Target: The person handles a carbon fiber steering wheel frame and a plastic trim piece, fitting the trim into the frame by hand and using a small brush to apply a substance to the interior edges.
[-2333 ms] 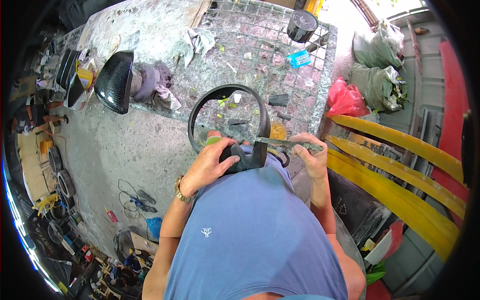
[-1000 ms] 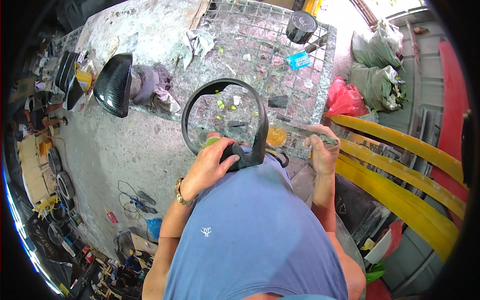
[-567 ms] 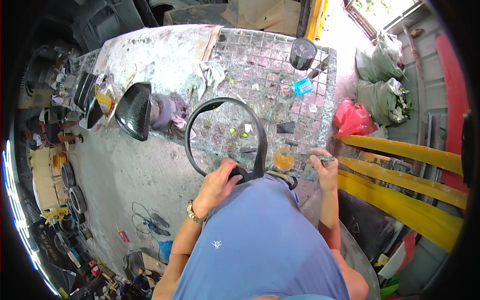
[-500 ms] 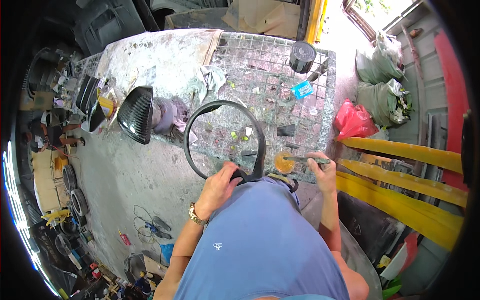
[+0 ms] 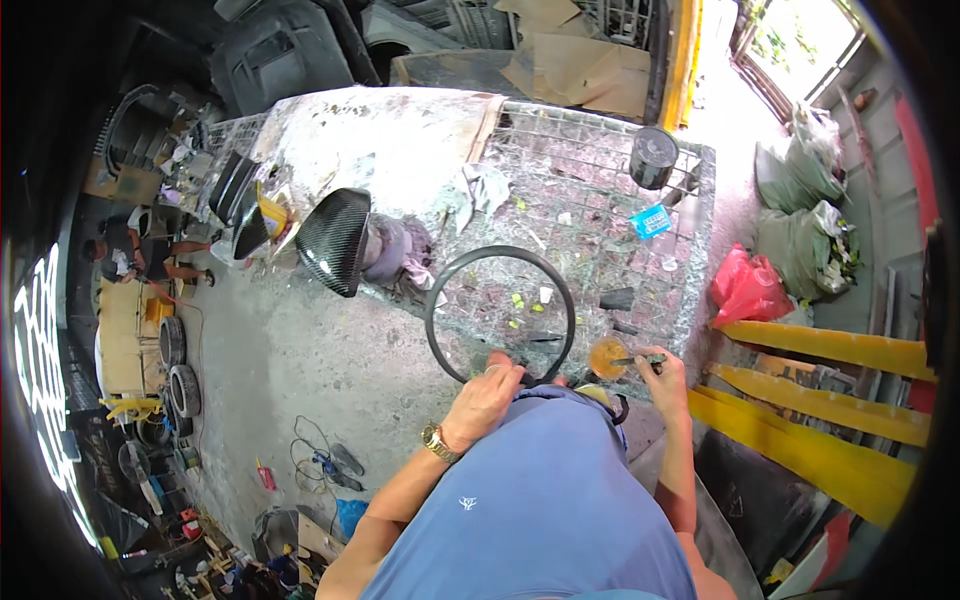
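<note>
A thin black ring [image 5: 570, 300], like a steering wheel rim, stands over the near edge of the mesh-topped table [image 5: 590, 150]. My left hand [image 5: 487, 398], with a gold watch on its wrist, is closed on the ring's lower part; the fingertips are partly hidden. Close by on the right sits a small cup [image 5: 606, 357] of orange-amber liquid. My right hand [image 5: 664, 382] pinches a thin, stained, brush-like stick [image 5: 645, 360], its far end in the cup. What the tip is like cannot be made out.
A glossy black woven-pattern shell [image 5: 335, 243] rests on a wrapped stand at the left. On the table are a dark can [image 5: 654, 158], a blue packet [image 5: 650, 221] and a rag [image 5: 480, 192]. Yellow beams [image 5: 800, 440] lie at right. Another person [image 5: 150, 250] is far left.
The ring has turned and now looks rounder and smaller. My left hand still grips it. The stick has stayed with its end in the cup. The whole view has shifted.
</note>
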`<state>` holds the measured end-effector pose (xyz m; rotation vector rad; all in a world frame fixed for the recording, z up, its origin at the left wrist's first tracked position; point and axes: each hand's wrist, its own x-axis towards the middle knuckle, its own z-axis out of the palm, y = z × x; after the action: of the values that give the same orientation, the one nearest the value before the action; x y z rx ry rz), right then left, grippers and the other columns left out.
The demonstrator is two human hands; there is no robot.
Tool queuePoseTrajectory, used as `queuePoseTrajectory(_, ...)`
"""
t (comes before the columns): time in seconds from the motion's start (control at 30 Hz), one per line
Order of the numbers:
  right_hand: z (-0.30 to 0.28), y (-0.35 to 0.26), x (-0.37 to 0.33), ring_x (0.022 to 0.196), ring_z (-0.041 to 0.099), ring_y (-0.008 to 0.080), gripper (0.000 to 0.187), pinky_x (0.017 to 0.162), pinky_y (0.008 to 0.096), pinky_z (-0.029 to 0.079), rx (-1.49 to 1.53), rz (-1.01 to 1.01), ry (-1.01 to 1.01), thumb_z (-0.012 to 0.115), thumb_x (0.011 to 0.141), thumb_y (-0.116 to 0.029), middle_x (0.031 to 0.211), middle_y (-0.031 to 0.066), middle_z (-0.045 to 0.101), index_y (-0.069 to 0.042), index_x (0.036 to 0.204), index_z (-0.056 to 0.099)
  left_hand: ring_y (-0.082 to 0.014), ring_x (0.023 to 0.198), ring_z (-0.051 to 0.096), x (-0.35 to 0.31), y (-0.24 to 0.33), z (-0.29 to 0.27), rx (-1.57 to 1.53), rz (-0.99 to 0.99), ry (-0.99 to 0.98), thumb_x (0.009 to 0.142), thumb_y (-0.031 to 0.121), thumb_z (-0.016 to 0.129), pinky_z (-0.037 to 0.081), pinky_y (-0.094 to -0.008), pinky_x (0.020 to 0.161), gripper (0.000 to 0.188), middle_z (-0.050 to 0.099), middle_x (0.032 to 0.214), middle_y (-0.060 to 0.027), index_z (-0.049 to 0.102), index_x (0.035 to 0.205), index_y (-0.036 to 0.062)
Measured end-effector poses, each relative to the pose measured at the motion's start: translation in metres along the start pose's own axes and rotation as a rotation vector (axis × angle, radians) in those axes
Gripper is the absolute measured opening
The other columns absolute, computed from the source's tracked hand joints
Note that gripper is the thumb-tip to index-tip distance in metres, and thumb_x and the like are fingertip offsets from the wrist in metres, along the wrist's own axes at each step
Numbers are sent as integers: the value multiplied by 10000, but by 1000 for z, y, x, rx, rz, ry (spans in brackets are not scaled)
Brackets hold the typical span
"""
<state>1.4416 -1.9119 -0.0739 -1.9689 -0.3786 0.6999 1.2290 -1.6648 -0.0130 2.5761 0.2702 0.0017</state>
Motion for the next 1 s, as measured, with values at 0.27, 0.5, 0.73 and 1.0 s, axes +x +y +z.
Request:
queuePoseTrajectory(0.27,10,27,9,634,470,43,113,571,247,412,35,-11,-11,658,878,-61,712,-23,580,-12,977,688,-314,749,628,-6,3,1,-18,81,0,860,84,615,513,-391,628,231,594,886,-129,543,1070,21)
queuePoseTrajectory(0.5,13,36,12,710,548,57,188,629,232,454,118,6,35,657,893,-84,802,10,645,21,1049,667,-290,755,625,-10,2,0,-7,107,21,855,57,569,516,-377,623,227,573,864,-106,544,1078,26)
queuePoseTrajectory(0.73,6,40,14,640,489,41,228,548,210,367,82,36,61,666,903,-159,766,-27,603,0,1066,677,-264,791,627,-10,2,0,-9,118,30,843,69,548,523,-370,640,261,561,869,-90,535,1098,16)
queuePoseTrajectory(1.0,-1,33,12,756,584,88,275,693,243,471,35,113,41,668,904,-181,840,27,666,26,1086,670,-208,840,616,-13,11,-1,57,115,23,840,71,532,522,-336,694,188,523,899,-65,525,1025,40)
